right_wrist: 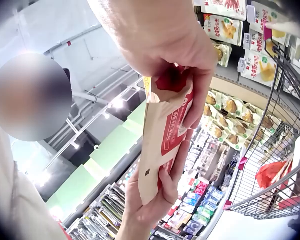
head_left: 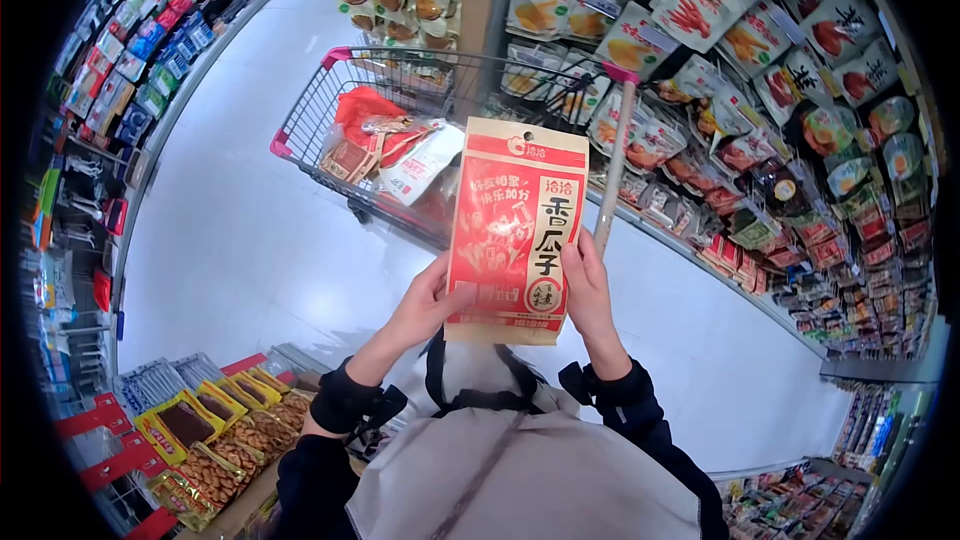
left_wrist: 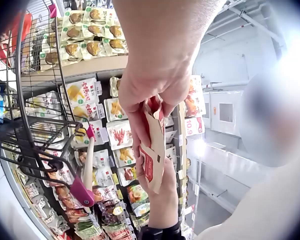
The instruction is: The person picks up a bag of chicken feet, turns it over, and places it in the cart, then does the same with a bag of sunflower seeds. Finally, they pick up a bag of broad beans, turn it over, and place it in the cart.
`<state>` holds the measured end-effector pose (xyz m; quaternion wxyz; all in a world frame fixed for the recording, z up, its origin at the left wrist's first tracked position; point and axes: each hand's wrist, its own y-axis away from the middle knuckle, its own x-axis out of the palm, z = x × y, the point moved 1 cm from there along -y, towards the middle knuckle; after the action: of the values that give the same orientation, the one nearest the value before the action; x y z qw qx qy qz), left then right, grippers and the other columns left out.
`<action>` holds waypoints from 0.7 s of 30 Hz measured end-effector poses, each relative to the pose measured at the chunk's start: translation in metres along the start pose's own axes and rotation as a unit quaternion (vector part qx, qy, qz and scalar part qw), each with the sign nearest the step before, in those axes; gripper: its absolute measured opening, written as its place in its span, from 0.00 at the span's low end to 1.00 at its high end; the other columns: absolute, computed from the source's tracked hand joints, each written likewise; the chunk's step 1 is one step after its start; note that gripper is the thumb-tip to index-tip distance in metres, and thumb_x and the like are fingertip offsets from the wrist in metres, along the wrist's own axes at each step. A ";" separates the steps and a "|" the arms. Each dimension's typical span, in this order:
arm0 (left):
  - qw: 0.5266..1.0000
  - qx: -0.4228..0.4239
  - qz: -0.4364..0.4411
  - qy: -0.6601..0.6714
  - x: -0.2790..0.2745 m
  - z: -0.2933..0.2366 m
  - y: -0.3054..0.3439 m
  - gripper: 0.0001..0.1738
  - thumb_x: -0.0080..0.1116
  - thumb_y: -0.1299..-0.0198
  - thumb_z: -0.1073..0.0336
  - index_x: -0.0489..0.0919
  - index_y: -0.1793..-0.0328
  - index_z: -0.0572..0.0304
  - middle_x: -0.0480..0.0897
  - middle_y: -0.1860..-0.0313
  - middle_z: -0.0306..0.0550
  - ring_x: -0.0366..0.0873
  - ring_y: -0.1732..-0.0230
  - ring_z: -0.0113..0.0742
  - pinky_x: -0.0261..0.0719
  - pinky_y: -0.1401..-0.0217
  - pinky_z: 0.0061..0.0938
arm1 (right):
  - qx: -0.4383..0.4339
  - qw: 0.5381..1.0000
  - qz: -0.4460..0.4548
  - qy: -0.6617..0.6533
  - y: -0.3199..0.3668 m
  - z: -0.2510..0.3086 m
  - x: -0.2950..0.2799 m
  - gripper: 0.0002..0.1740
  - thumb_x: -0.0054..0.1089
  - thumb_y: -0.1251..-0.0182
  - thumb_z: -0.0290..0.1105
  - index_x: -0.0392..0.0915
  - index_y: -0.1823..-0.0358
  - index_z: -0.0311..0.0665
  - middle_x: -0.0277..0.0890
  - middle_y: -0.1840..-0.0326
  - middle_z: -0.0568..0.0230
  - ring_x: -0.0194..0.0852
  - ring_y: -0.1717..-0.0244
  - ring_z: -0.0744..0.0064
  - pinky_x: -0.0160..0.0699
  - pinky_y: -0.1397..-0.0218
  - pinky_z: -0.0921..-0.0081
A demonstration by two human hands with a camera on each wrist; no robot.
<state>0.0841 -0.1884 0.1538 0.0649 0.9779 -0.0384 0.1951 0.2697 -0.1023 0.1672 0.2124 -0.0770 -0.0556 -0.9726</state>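
Note:
A red and tan paper packet of seeds (head_left: 505, 180) is held upright in front of the body, its printed front facing up to the head view. My left hand (head_left: 415, 310) grips its lower left edge, thumb across the front. On the opposite edge my right hand (head_left: 592, 290) holds it, thumb on the front and the other fingers mostly hidden behind. The left wrist view shows the packet (left_wrist: 154, 147) edge-on between the two hands. From the right wrist, the tan side of the packet (right_wrist: 157, 135) is visible.
Beyond the packet stands a wire shopping cart (head_left: 300, 130) with pink corners, holding a red bag (head_left: 365, 115) and other packages. Shelves of hanging snack packs (head_left: 705, 0) line the right. At lower left lies a display of yellow packs (head_left: 185, 422); another shelf runs along the far left.

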 end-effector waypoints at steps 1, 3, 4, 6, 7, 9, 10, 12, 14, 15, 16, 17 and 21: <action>1.000 -0.002 0.009 -0.001 0.005 0.003 0.000 0.27 0.51 0.40 0.66 0.57 0.36 0.65 0.68 0.44 0.42 0.64 0.45 0.24 0.62 0.42 0.23 | -0.001 1.000 -0.009 0.001 0.005 0.001 -0.005 0.22 0.39 0.31 0.36 0.56 0.41 0.31 0.64 0.47 0.62 0.59 0.46 0.79 0.57 0.43 0.82; 1.000 -0.006 0.026 -0.003 0.015 0.009 0.000 0.28 0.50 0.40 0.66 0.56 0.36 0.65 0.68 0.44 0.42 0.64 0.45 0.24 0.62 0.42 0.23 | -0.025 0.999 -0.029 0.023 0.017 0.005 -0.013 0.21 0.38 0.32 0.34 0.56 0.41 0.32 0.66 0.49 0.63 0.62 0.49 0.79 0.61 0.46 0.82; 0.999 -0.011 0.035 -0.004 0.020 0.011 0.001 0.28 0.50 0.40 0.66 0.56 0.36 0.64 0.67 0.44 0.42 0.64 0.45 0.24 0.62 0.42 0.23 | -0.026 0.999 -0.031 0.020 0.023 0.007 -0.017 0.21 0.38 0.32 0.33 0.57 0.41 0.32 0.66 0.50 0.63 0.63 0.49 0.79 0.61 0.47 0.82; 0.998 -0.020 0.051 -0.007 0.031 0.013 0.003 0.29 0.50 0.40 0.66 0.55 0.35 0.64 0.67 0.43 0.42 0.64 0.44 0.24 0.63 0.42 0.23 | -0.035 0.998 -0.042 0.024 0.035 0.006 -0.026 0.19 0.38 0.32 0.31 0.57 0.42 0.31 0.68 0.51 0.63 0.65 0.51 0.81 0.64 0.49 0.83; 0.998 -0.020 0.053 -0.009 0.036 0.014 0.005 0.29 0.50 0.40 0.66 0.55 0.35 0.64 0.67 0.43 0.42 0.63 0.44 0.24 0.63 0.42 0.23 | -0.032 0.999 -0.040 0.007 0.041 0.006 -0.029 0.19 0.38 0.32 0.31 0.58 0.43 0.30 0.68 0.51 0.63 0.65 0.51 0.81 0.64 0.49 0.83; 0.998 -0.014 0.055 -0.014 0.045 0.015 0.010 0.30 0.50 0.40 0.66 0.54 0.35 0.64 0.67 0.43 0.42 0.63 0.44 0.24 0.63 0.42 0.23 | -0.030 0.999 -0.034 -0.025 0.050 0.007 -0.033 0.18 0.38 0.32 0.31 0.59 0.44 0.30 0.68 0.52 0.62 0.65 0.51 0.81 0.64 0.50 0.84; 0.998 -0.012 0.056 -0.017 0.048 0.016 0.013 0.30 0.50 0.40 0.66 0.54 0.35 0.64 0.67 0.43 0.42 0.63 0.44 0.24 0.63 0.42 0.23 | -0.033 0.998 -0.036 -0.029 0.054 0.006 -0.034 0.18 0.38 0.32 0.30 0.59 0.44 0.30 0.68 0.52 0.62 0.65 0.52 0.81 0.65 0.50 0.84; 0.998 -0.008 0.059 -0.025 0.053 0.021 0.020 0.30 0.51 0.40 0.65 0.54 0.35 0.64 0.67 0.43 0.42 0.63 0.44 0.24 0.63 0.43 0.23 | -0.040 0.998 -0.040 -0.038 0.063 0.002 -0.037 0.17 0.37 0.32 0.30 0.59 0.45 0.30 0.68 0.51 0.61 0.66 0.52 0.81 0.65 0.51 0.84; 0.997 -0.011 0.064 -0.029 0.054 0.027 0.026 0.30 0.51 0.40 0.66 0.53 0.34 0.64 0.67 0.43 0.42 0.63 0.45 0.24 0.63 0.43 0.23 | -0.037 0.997 -0.030 -0.055 0.071 -0.003 -0.038 0.17 0.36 0.32 0.30 0.58 0.45 0.30 0.68 0.51 0.61 0.66 0.53 0.81 0.66 0.52 0.84; 0.997 -0.011 0.067 -0.031 0.054 0.028 0.028 0.30 0.51 0.40 0.66 0.53 0.34 0.64 0.67 0.43 0.42 0.64 0.45 0.24 0.63 0.43 0.22 | -0.038 0.997 -0.025 -0.063 0.073 -0.004 -0.038 0.17 0.36 0.32 0.29 0.58 0.44 0.30 0.68 0.51 0.60 0.66 0.53 0.80 0.67 0.52 0.84; 0.997 -0.017 0.064 -0.037 0.054 0.027 0.030 0.30 0.51 0.40 0.66 0.53 0.34 0.64 0.67 0.43 0.42 0.64 0.45 0.24 0.63 0.43 0.22 | -0.041 0.997 -0.028 -0.065 0.075 -0.004 -0.037 0.17 0.36 0.32 0.29 0.57 0.44 0.30 0.68 0.51 0.60 0.67 0.53 0.80 0.67 0.52 0.84; 0.997 -0.023 0.061 -0.042 0.055 0.026 0.032 0.30 0.51 0.40 0.66 0.53 0.34 0.64 0.67 0.44 0.42 0.64 0.45 0.24 0.63 0.43 0.22 | -0.044 0.996 -0.030 -0.066 0.077 -0.005 -0.036 0.17 0.36 0.32 0.29 0.57 0.44 0.30 0.68 0.51 0.60 0.67 0.53 0.80 0.67 0.52 0.84; 0.996 -0.028 0.072 -0.032 0.053 0.030 0.031 0.30 0.51 0.40 0.66 0.53 0.34 0.64 0.67 0.44 0.41 0.64 0.45 0.24 0.63 0.43 0.22 | -0.030 0.997 -0.028 -0.059 0.081 0.001 -0.035 0.17 0.36 0.32 0.29 0.57 0.44 0.31 0.69 0.51 0.59 0.67 0.53 0.80 0.67 0.52 0.84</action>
<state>0.1408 -0.2258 0.1505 0.0765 0.9762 -0.1162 0.1664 0.3351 -0.1608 0.1678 0.1789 -0.1385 -0.0408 -0.9732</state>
